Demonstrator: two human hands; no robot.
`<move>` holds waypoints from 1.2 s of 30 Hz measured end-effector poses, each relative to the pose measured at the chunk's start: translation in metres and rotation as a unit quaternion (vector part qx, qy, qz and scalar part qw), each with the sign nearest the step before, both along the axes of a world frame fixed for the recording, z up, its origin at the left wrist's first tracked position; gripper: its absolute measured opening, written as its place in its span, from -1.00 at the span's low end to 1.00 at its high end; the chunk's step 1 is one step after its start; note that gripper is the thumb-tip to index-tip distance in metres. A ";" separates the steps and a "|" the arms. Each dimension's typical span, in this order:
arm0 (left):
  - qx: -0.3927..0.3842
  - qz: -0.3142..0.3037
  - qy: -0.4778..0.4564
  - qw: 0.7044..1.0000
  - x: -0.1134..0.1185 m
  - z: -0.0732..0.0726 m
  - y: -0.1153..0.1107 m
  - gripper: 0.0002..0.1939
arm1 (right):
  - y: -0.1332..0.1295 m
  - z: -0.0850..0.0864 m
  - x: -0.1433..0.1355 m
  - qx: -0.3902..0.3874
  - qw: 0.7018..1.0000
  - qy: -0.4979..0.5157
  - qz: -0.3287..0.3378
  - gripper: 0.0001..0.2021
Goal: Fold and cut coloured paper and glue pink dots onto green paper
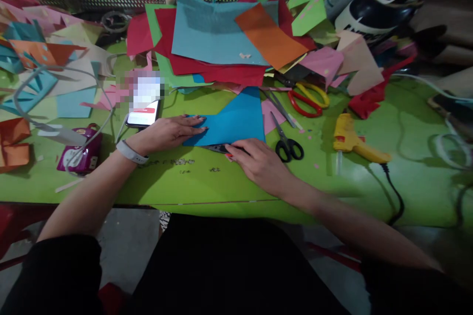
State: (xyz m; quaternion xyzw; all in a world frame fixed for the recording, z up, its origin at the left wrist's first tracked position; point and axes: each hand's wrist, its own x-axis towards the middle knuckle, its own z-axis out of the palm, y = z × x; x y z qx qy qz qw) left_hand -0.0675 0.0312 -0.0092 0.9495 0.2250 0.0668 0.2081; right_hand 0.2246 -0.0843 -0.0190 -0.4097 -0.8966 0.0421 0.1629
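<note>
A bright blue sheet of paper (236,123) with a slanted, cut-out upper left side lies on the green table. My left hand (173,132) rests flat on its left end, fingers stretched out. At the sheet's near edge, my right hand (256,160) is closed on a dark, pointed tool with a red part (219,148); the fingers cover most of it, so its exact kind is unclear. Just right of that hand lie black-handled scissors (288,145). A lit phone (143,108) stands beyond my left hand.
Stacked coloured paper (210,34) fills the back. Red-and-yellow-handled scissors (305,101) lie behind the black pair. To the right is a yellow glue gun (356,142) with a black cord. A purple device (83,150) with a cable sits left. Small scraps lie near the table's front edge.
</note>
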 end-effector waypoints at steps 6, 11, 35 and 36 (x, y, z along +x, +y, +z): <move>-0.002 0.006 -0.003 1.000 0.000 0.000 -0.001 -0.56 | 0.002 -0.003 -0.003 0.000 1.000 -0.003 0.004 -0.63; 0.001 0.005 0.007 1.000 0.001 0.002 -0.001 -0.57 | 0.003 -0.001 -0.007 0.018 1.000 -0.015 0.003 -0.66; 0.002 0.010 -0.001 1.000 0.000 0.001 -0.002 -0.57 | 0.003 0.001 -0.016 0.025 0.995 0.015 0.099 -0.68; 0.004 0.011 -0.008 1.000 -0.001 0.001 -0.003 -0.57 | -0.001 0.003 -0.015 0.025 0.992 0.016 0.120 -0.67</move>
